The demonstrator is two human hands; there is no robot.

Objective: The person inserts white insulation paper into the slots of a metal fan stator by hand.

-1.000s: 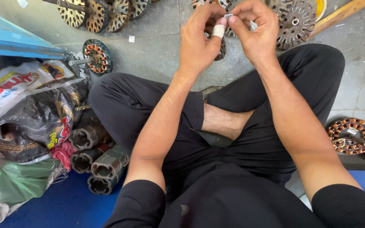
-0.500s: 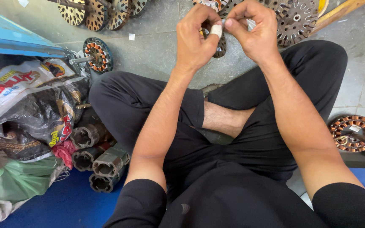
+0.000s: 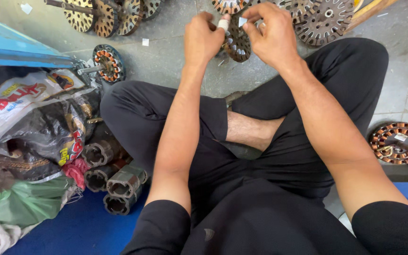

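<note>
a: what are the hands doing?

b: the left hand [image 3: 203, 40] pinches a small white roll [image 3: 223, 23], maybe tape, between thumb and fingers. the right hand [image 3: 272, 35] is closed narrow on a small pale scrap [image 3: 242, 21] just beside it. both are raised over the slotted metal disc [image 3: 237, 42] on the floor, probably so the work stays in plain sight of someone sitting cross-legged.

a: is the disc being held?

b: i cannot tell; the hands cover part of it, and it may just lie on the concrete floor [image 3: 166, 61] behind them.

a: how many of those discs are around?

b: three on a shaft [image 3: 107, 16] at the upper left, one copper-wound one [image 3: 108, 62] near the knee, two or three more along the top edge [image 3: 324, 19], and a wound one [image 3: 399, 143] at the right. all lie within arm's reach, i'd judge for handiness.

a: and on the left?

b: four stubby metal cores [image 3: 114, 182] stacked on a blue mat [image 3: 72, 231], next to printed plastic bags [image 3: 29, 123].
</note>
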